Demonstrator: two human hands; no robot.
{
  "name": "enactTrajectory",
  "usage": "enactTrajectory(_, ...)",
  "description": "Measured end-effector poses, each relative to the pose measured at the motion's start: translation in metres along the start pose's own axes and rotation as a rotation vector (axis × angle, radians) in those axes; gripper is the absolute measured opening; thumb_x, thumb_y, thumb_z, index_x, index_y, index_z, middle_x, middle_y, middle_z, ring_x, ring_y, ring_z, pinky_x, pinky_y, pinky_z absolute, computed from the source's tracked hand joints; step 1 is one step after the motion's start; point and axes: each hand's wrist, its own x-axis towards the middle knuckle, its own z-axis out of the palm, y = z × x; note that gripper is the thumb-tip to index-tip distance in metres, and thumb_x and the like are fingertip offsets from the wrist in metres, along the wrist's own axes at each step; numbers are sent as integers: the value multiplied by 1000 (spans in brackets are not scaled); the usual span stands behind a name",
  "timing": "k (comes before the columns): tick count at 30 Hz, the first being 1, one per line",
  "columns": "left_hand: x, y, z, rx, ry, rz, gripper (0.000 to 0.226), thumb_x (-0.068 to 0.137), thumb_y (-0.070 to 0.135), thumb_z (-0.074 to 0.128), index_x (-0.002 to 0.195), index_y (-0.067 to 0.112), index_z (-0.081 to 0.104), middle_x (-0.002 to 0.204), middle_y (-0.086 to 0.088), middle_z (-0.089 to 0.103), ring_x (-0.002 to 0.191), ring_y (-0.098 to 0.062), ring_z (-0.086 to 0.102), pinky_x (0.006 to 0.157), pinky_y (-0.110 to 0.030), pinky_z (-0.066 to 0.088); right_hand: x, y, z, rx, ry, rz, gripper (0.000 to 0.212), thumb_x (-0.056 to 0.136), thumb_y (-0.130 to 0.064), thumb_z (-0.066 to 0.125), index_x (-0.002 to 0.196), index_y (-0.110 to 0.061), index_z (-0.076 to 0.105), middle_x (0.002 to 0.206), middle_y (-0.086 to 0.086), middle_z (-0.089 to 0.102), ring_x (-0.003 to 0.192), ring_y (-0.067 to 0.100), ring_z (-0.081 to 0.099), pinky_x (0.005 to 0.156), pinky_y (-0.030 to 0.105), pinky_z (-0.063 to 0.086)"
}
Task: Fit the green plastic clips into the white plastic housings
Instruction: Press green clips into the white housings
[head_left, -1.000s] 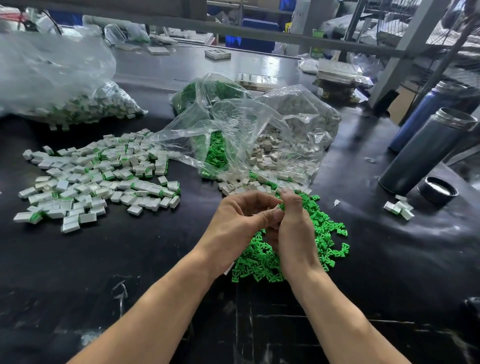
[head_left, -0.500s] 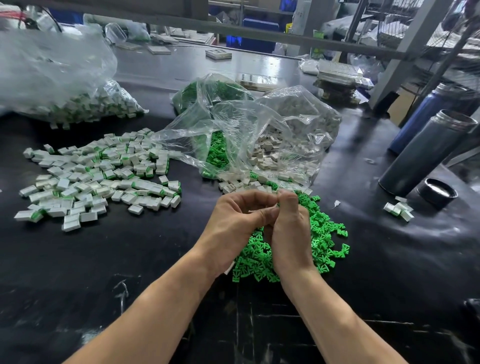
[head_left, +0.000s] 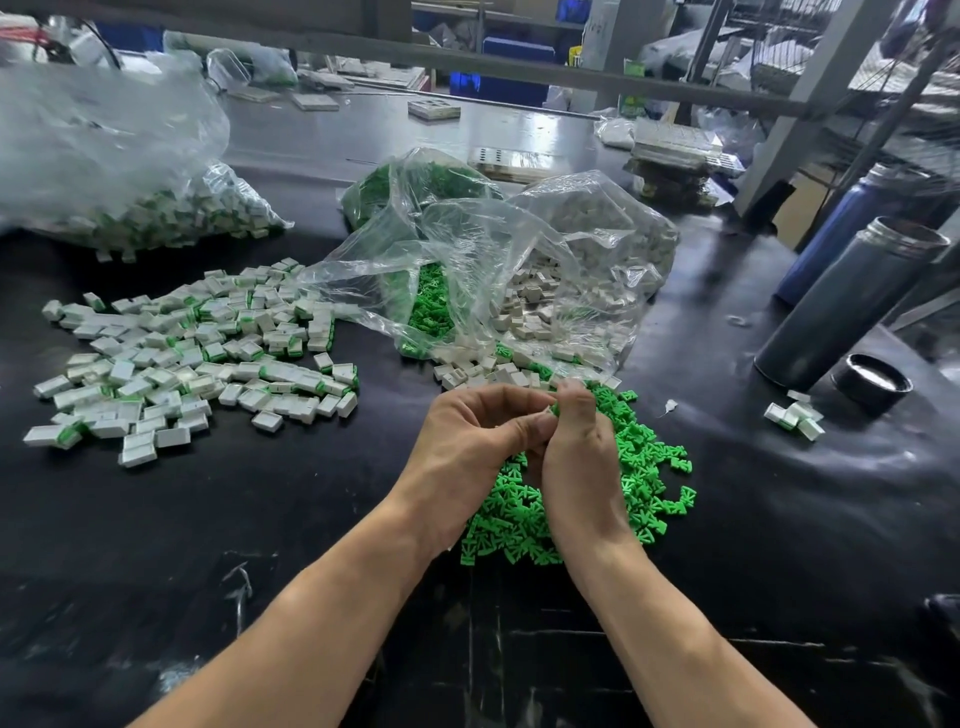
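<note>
- Head view, looking down at your two hands meeting above a black worktable (head_left: 779, 519): between the fingertips, a sliver of white and green shows, seemingly one housing and one clip being pressed together, though your fingers hide most of it.
- Your left hand (head_left: 467, 447) is curled, thumb and fingers pinching the small part from the left.
- Your right hand (head_left: 582, 457) is curled too, fingertips pinching the same part from the right; the two hands touch.
- Directly beneath and to the right of your hands lies the pile of loose green clips (head_left: 644, 467).
- Just beyond your hands, empty white housings (head_left: 478, 371) spill from the mouth of an open clear plastic bag (head_left: 519, 249); more green clips sit inside it too.
- To the left, well apart, spreads a pile of finished pieces (head_left: 182, 358), white housings with green showing at one end.
- Farther left, a second clear bag (head_left: 130, 171) holds more of these.
- At the right stand a dark flask (head_left: 847, 306), its cap (head_left: 872, 382) off beside it, and a few stray white-and-green pieces (head_left: 795, 415).
- Judged step: seating a clip into a housing. Next likely calls for a firm squeeze until it sits flush, then setting the piece aside to the left.
</note>
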Motion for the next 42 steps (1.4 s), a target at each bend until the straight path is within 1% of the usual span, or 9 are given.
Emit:
enactTrajectory(3, -1, 3, 2, -15, -5, 8, 9, 88, -6, 69, 96, -11, 71, 88, -19, 73, 79, -33, 64, 63, -28, 56, -1, -1, 3, 10, 14, -48, 55, 100, -50, 29, 66, -49, 73, 55, -22, 62, 54, -7, 58, 49, 13, 44)
enactTrajectory(7, -2, 5, 1, -31, -2, 9, 8, 87, -11, 67, 94, -13, 70, 78, -3, 76, 63, -10, 66, 48, -16, 47, -1, 0, 6, 90, 7, -63, 55, 100, -45, 32, 60, -41, 70, 49, -19, 55, 48, -3, 51, 48, 15, 38)
enactTrajectory(10, -1, 6, 0, 4, -7, 12, 7, 86, -9, 69, 92, -7, 72, 71, 0, 73, 58, -2, 64, 51, -11, 45, -3, 2, 6, 180, -7, -9, 55, 99, -50, 35, 57, -39, 69, 46, -17, 48, 43, -2, 44, 44, 15, 35)
enactTrajectory(15, 0, 5, 1, 65, 5, 2, 8, 87, -4, 72, 95, -7, 73, 85, -16, 75, 74, -18, 69, 66, -26, 57, 0, 5, 4, 254, -12, 36, 56, 98, -54, 37, 53, -38, 68, 45, -18, 46, 42, -2, 42, 42, 13, 34)
enactTrajectory(18, -1, 4, 2, 95, 43, 1, 7, 87, -5, 71, 93, -3, 74, 94, -27, 75, 79, -21, 69, 72, -28, 58, 0, 8, 2, 202, -28, 39, 57, 97, -52, 35, 54, -36, 68, 46, -16, 41, 43, 2, 37, 43, 21, 33)
enactTrajectory(22, -2, 4, 2, 120, 44, -10, 9, 89, -2, 71, 96, -6, 74, 96, -28, 74, 83, -27, 69, 77, -36, 58, 2, 12, 3, 142, -24, 31, 56, 96, -52, 31, 65, -41, 75, 54, -14, 61, 54, -1, 57, 59, 29, 43)
enactTrajectory(31, -3, 7, 0, 76, 31, 15, 7, 89, -5, 70, 93, -10, 73, 80, -18, 73, 68, -21, 65, 54, -20, 53, 4, 13, 4, 92, -7, 17, 61, 96, -53, 30, 65, -28, 76, 67, -7, 71, 71, 7, 67, 74, 37, 51)
enactTrajectory(36, -4, 7, 0, 57, 2, 17, 4, 90, -7, 68, 90, -9, 71, 62, 2, 70, 42, 0, 54, 42, -11, 42, 1, 9, 5, 67, -13, -29, 63, 99, -51, 27, 50, -39, 66, 49, -20, 56, 49, -5, 52, 56, 19, 38)
enactTrajectory(42, -1, 4, -2, 110, 28, 13, 4, 90, -4, 70, 91, -3, 74, 61, 6, 69, 48, 3, 56, 47, -9, 43, 2, 12, 4, 102, -27, 11, 60, 100, -56, 31, 58, -38, 70, 52, -19, 56, 52, -4, 53, 57, 19, 40)
